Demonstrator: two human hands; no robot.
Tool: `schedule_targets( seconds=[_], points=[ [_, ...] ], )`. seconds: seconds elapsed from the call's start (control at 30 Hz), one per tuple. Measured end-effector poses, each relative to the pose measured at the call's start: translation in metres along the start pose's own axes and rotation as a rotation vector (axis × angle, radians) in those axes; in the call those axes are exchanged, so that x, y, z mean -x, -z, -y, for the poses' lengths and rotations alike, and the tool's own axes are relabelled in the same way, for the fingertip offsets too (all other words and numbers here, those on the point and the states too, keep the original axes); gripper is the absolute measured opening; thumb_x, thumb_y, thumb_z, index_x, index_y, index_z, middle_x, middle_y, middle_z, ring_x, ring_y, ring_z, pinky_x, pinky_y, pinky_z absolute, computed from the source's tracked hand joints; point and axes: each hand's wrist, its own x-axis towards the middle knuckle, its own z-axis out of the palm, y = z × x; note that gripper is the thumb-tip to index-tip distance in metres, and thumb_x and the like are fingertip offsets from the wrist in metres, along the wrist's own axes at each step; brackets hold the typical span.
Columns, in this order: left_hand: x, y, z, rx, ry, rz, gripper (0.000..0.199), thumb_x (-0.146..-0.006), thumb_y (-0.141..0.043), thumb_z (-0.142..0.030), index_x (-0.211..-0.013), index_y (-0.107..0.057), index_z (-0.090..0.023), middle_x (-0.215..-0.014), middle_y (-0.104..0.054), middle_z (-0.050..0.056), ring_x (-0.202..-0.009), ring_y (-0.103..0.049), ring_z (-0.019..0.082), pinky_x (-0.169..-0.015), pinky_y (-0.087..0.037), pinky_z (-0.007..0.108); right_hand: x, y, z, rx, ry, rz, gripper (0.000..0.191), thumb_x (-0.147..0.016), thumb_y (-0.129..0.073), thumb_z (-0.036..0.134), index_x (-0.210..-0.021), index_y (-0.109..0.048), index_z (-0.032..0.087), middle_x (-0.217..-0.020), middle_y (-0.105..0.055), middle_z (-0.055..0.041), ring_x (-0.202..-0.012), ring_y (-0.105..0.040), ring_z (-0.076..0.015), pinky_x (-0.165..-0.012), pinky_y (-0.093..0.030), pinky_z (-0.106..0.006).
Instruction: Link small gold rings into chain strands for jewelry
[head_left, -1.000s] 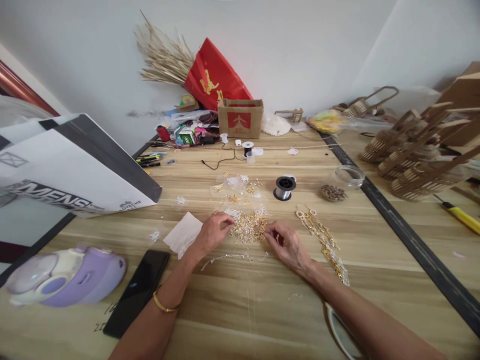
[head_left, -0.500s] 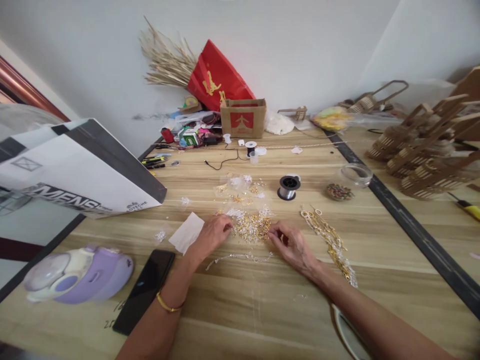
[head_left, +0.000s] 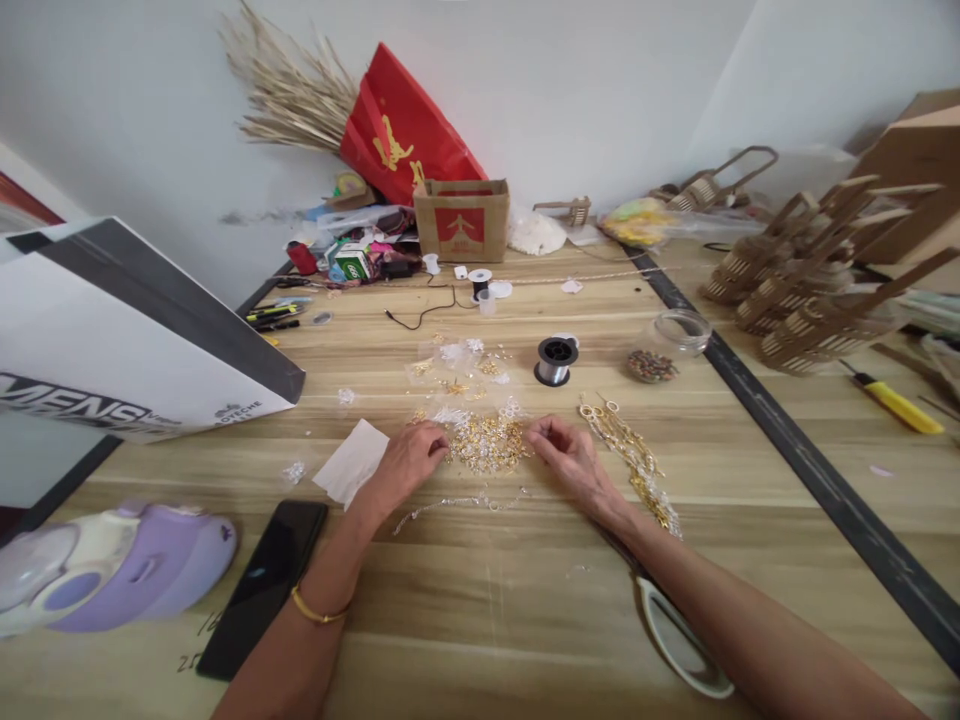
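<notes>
A loose pile of small gold and silver charms (head_left: 486,443) lies on the wooden table between my hands. My left hand (head_left: 412,455) rests at the pile's left edge, fingers curled and pressed together. On the other side, my right hand (head_left: 566,455) has thumb and index finger pinched at the pile's right edge. Anything in either set of fingertips is too small to make out. A silver chain (head_left: 459,502) lies stretched out in front of the pile. Gold and silver chains (head_left: 637,465) lie bunched to the right of my right hand.
A wire spool (head_left: 555,362) and a jar of beads (head_left: 667,350) stand behind. Left are a white paper (head_left: 351,460), phone (head_left: 262,590), purple bottle (head_left: 142,570) and large bag (head_left: 150,330). White-handled scissors (head_left: 652,610) lie partly under my right forearm. Small woven baskets (head_left: 795,285) stand right.
The view has turned slightly right and down, so things appear shifted left. My right hand sits slightly farther back along the pile's right edge. My left hand stays at the left edge.
</notes>
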Motion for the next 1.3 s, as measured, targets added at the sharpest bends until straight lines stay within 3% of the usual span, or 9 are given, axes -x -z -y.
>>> schedule_targets(
  seconds=[0.43, 0.93, 1.3],
  points=[
    [-0.001, -0.001, -0.005, 0.092, -0.015, -0.09, 0.011, -0.079, -0.055, -0.012, -0.074, -0.062, -0.018, -0.08, -0.066, 0.003, -0.081, -0.059, 0.018, -0.079, -0.044, 0.031, -0.003, 0.0, 0.002, -0.183, -0.15, -0.01, 0.029, -0.073, -0.062, 0.045, -0.07, -0.054, 0.017, -0.048, -0.045, 0.0057, -0.04, -0.034, -0.0074, -0.038, -0.026, -0.021],
    [0.0, -0.009, -0.008, 0.319, -0.051, -0.125, 0.007, -0.076, -0.058, -0.013, -0.075, -0.064, -0.016, -0.079, -0.067, 0.004, -0.074, -0.061, 0.015, -0.073, -0.048, 0.027, -0.003, 0.001, 0.002, -0.156, -0.129, 0.02, 0.03, -0.073, -0.062, 0.045, -0.07, -0.055, 0.016, -0.048, -0.044, 0.0053, -0.041, -0.034, -0.0072, -0.039, -0.025, -0.021],
    [0.0, -0.008, -0.01, 0.275, -0.122, -0.142, 0.01, -0.078, -0.058, -0.01, -0.077, -0.065, -0.017, -0.08, -0.066, 0.003, -0.081, -0.06, 0.016, -0.078, -0.046, 0.029, -0.004, 0.001, -0.001, -0.126, -0.115, 0.035, 0.03, -0.073, -0.061, 0.045, -0.067, -0.053, 0.017, -0.048, -0.043, 0.0055, -0.041, -0.034, -0.0074, -0.039, -0.025, -0.021]
  ],
)
